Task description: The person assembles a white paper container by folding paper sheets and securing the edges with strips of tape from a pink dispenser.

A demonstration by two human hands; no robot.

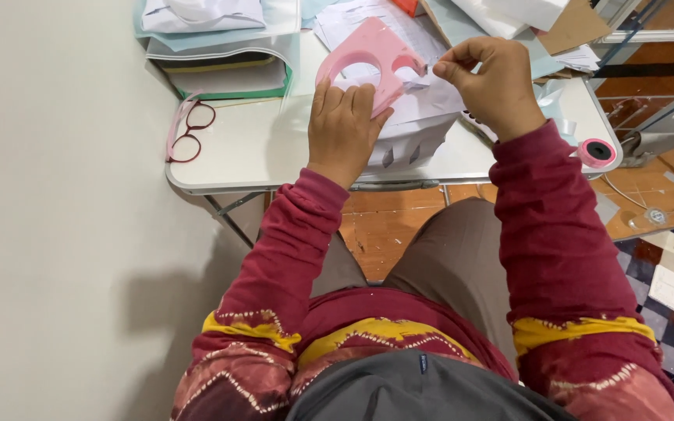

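Observation:
My left hand (342, 125) grips the lower edge of a flat pink plastic piece (368, 43) with round cut-outs, holding it tilted above a small white table (251, 156). My right hand (489, 82) pinches the edge of a white folded paper shape (423, 117) between thumb and fingertips, close to the pink piece's right side. The paper shape has small cut slots on its lower face and rests partly under both hands. Both sleeves are dark red.
Red-framed glasses (189, 132) lie at the table's left edge. A pink tape roll (596, 152) sits at the right corner. Stacked papers and a green-edged folder (220, 54) fill the back left; more paper and cardboard (571, 27) crowd the back right. A wall is on the left.

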